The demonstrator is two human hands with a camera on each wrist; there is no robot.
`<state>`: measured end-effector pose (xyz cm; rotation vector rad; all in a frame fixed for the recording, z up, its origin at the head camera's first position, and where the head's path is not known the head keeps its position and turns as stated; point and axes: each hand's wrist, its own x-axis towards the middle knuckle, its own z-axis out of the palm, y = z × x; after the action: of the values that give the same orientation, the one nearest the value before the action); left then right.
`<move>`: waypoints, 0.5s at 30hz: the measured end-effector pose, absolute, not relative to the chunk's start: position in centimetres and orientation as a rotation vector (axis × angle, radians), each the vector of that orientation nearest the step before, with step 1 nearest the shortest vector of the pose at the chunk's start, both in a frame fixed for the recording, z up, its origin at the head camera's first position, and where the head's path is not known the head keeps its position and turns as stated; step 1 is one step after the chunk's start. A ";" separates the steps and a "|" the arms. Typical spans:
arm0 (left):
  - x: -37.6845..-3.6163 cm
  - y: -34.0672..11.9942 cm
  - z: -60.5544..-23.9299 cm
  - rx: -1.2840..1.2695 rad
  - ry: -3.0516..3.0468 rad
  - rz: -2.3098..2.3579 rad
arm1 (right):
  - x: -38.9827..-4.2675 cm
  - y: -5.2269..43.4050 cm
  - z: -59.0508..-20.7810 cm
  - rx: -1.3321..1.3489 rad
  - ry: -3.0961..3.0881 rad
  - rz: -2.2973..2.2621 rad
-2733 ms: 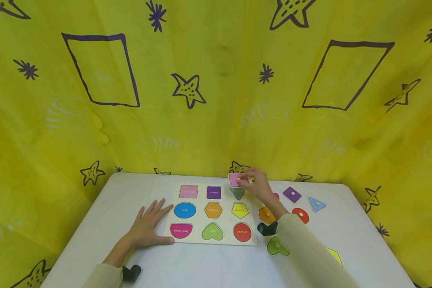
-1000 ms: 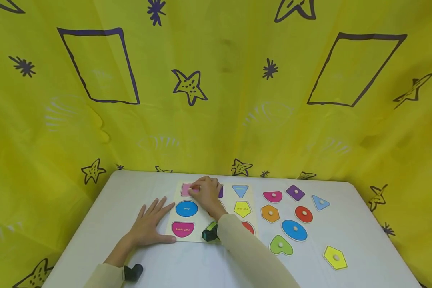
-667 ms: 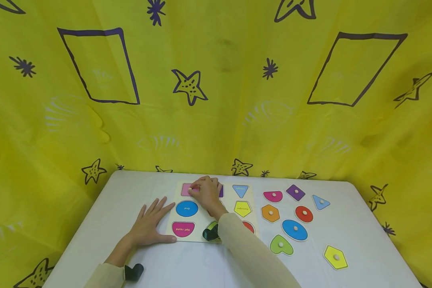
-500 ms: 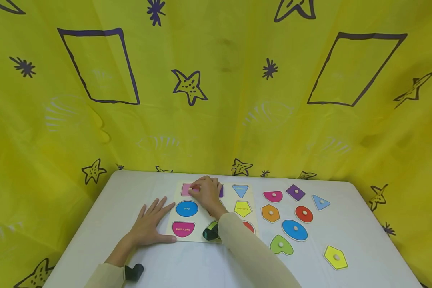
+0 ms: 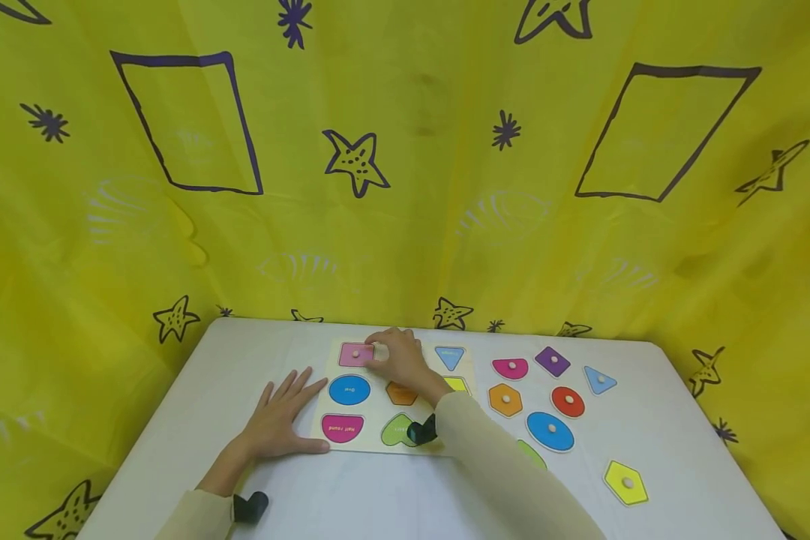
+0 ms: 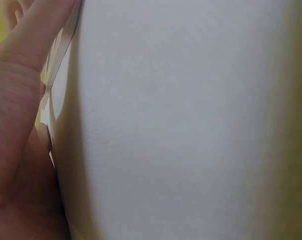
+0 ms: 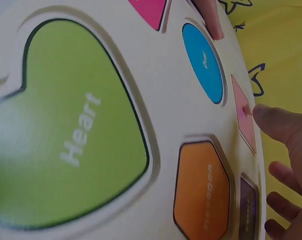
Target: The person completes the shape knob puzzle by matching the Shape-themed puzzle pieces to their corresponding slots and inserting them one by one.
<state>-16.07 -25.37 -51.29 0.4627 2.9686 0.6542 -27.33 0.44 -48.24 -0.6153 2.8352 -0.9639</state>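
A wooden shape-puzzle board (image 5: 378, 447) lies on the white table. A pink rectangle piece (image 5: 356, 354) with a small knob sits in the board's far left slot. My right hand (image 5: 394, 358) hovers just right of it with loose, spread fingers and holds nothing. In the right wrist view the pink rectangle piece (image 7: 243, 117) lies beside my fingertips (image 7: 278, 122). My left hand (image 5: 280, 420) rests flat on the table against the board's left edge. The left wrist view shows only my left hand (image 6: 15, 110) and bare table.
Loose knobbed pieces lie right of the board: a pink half round (image 5: 510, 368), purple square (image 5: 552, 361), blue triangle (image 5: 599, 380), orange hexagon (image 5: 505, 400), red circle (image 5: 568, 402), blue oval (image 5: 550, 431) and yellow pentagon (image 5: 625, 482). A yellow patterned cloth (image 5: 405, 187) hangs behind.
My right hand carried the pink rectangle from the board's right side to the far left slot, let go of its knob and drew back slightly right. The left hand stayed put.
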 end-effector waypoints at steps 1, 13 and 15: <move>-16.1 -25.4 -51.3 0.462 2.970 0.656 | -27.4 0.9 -48.1 -0.633 2.828 -0.958; -16.0 -25.5 -51.2 0.463 2.968 0.669 | -26.8 7.1 -46.1 -0.783 2.830 -0.909; -16.0 -25.4 -51.1 0.462 2.969 0.657 | -26.6 8.1 -45.8 -0.785 2.831 -0.920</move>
<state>-16.01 -25.45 -51.14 0.4624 2.9692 0.6575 -26.65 8.15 -45.84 -0.7853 2.8313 -0.9199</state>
